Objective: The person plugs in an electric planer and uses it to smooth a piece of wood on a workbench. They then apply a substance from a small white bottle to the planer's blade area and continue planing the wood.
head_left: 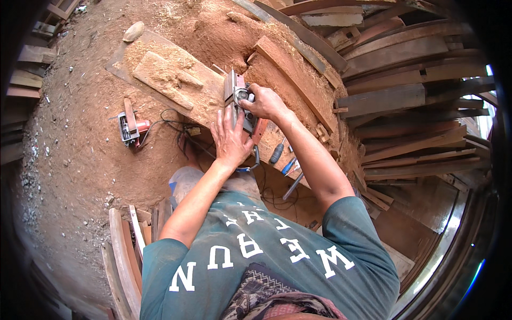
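Observation:
A grey electric planer with an orange-red part lies on a sawdust-covered board. My right hand has its fingers closed around a round metal fitting on the planer's upper middle. My left hand rests against the planer's near left side, fingers stretched out and thumb apart. Beside my right forearm are a dark-handled tool, a blue-handled tool and a metal rod. A narrow wooden offcut lies on the board among shavings.
A red circular saw with a wood piece across it sits on sawdust at left, near black cables. A pale stone is at the upper left. Many stacked planks fill the right; more boards stand at lower left. A long beam lies beyond the planer.

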Available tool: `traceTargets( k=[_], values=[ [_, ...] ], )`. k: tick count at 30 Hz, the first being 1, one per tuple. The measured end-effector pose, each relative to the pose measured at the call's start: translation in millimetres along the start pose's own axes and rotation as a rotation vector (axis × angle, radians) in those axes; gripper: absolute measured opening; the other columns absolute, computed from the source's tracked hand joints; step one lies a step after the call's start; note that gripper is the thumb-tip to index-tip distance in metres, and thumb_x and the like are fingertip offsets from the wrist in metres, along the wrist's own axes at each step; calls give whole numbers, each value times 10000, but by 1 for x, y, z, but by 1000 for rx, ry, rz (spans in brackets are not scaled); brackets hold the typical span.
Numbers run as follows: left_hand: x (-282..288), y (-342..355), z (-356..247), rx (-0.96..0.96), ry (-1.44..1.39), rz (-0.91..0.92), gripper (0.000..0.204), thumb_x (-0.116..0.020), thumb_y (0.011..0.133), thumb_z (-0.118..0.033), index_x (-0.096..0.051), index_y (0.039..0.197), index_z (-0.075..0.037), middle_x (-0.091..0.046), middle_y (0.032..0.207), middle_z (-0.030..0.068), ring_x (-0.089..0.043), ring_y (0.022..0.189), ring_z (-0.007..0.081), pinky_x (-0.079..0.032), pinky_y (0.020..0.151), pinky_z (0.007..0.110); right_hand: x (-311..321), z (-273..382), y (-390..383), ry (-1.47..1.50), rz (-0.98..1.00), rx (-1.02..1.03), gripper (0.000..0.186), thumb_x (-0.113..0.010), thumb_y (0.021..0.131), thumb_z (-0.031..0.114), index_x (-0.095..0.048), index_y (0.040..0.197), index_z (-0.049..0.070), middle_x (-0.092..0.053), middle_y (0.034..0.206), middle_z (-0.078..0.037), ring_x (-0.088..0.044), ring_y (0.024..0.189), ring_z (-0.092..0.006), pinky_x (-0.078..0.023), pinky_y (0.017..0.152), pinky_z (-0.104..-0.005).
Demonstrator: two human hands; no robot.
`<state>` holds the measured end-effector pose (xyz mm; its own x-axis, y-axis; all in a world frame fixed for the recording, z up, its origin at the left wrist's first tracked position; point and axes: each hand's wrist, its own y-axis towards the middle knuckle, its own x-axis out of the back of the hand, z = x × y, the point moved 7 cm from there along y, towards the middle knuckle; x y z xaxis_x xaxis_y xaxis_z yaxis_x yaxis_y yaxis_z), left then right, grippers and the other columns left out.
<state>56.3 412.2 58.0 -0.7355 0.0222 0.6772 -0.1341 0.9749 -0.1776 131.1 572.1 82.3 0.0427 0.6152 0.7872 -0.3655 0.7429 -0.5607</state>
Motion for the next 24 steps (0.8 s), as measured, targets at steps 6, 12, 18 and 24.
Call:
traceTargets(
  k=[6,12,18,24],
  values=[
    [2,0,-1,6,-26,-63,1066,-844,738,-271,-280,1622,-81,-277,1633,238,-210,1544,453,-194,1231,626,7,-9,-10,86,-201,102,223,-658,938,151,-700,1101,5,-734,1022,-271,-702,1020,-448,-551,891,-522],
    [6,-2,1,7,-53,-127,1125,-859,713,-265,-231,1617,-31,-301,1613,236,-243,1529,431,-199,1240,597,5,-9,-32,142,-266,42,180,-662,950,162,-708,1038,12,-741,962,-250,-714,955,-444,-562,846,-515],
    [7,-2,-4,-29,-19,-140,1094,-852,702,-262,-265,1599,-42,-319,1597,241,-266,1517,430,-207,1230,603,1,-18,-23,192,-378,116,157,-675,930,147,-715,1018,23,-743,957,-228,-714,940,-436,-563,833,-502],
    [8,-5,-3,-61,-23,-150,1005,-838,712,-252,-347,1570,-69,-337,1584,240,-276,1508,439,-219,1221,600,-1,-20,-11,209,-352,235,148,-705,883,86,-734,1008,13,-729,1013,-217,-702,1000,-397,-560,866,-470]
  ],
)
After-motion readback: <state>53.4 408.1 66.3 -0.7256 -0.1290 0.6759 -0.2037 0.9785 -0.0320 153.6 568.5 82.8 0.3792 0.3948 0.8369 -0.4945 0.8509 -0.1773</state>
